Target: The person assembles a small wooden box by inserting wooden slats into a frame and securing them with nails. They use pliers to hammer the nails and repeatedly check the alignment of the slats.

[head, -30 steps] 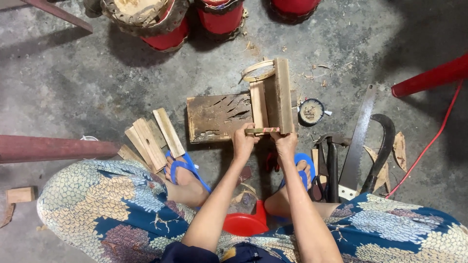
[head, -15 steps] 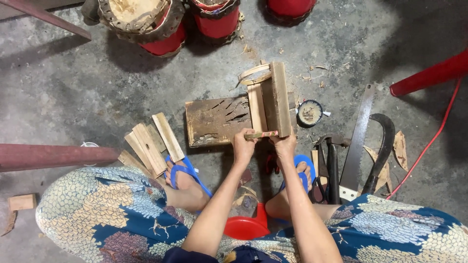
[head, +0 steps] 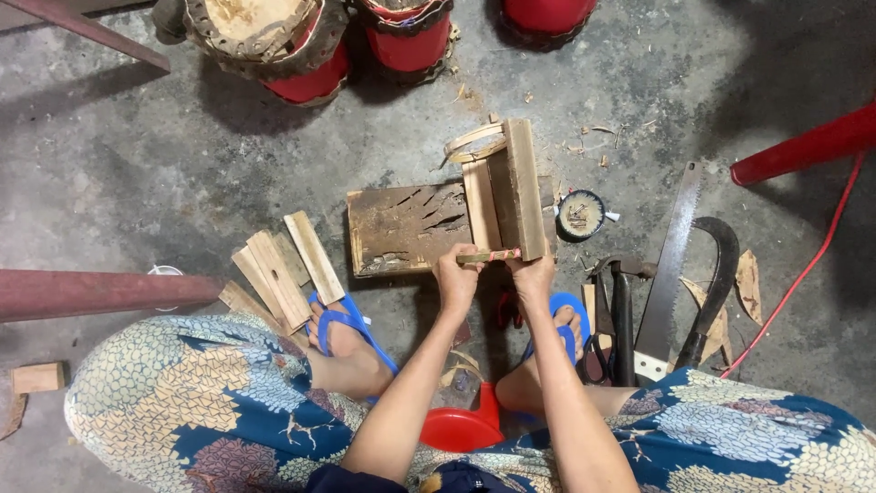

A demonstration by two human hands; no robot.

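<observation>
I sit low over a concrete floor. My left hand (head: pixel 456 278) and my right hand (head: pixel 533 274) both grip a short bamboo stick (head: pixel 486 257) held level between them, at the near end of several upright wooden slats (head: pixel 507 187). A curled bamboo strip (head: pixel 472 141) lies at the slats' far end. A scarred, dark wooden board (head: pixel 406 228) lies flat just left of the slats, touching them.
Loose wooden slats (head: pixel 278 269) lie by my left foot. A small round tin of nails (head: pixel 580 215), a hammer (head: pixel 622 310), a handsaw (head: pixel 673 260) and a curved sickle (head: pixel 716 283) lie to the right. Red drums (head: pixel 301 55) stand at the top; a red pipe (head: pixel 91 292) crosses the left.
Both hands with the stick have stayed at the near end of the slats, with only a slight shift of the view. Nothing else has moved.
</observation>
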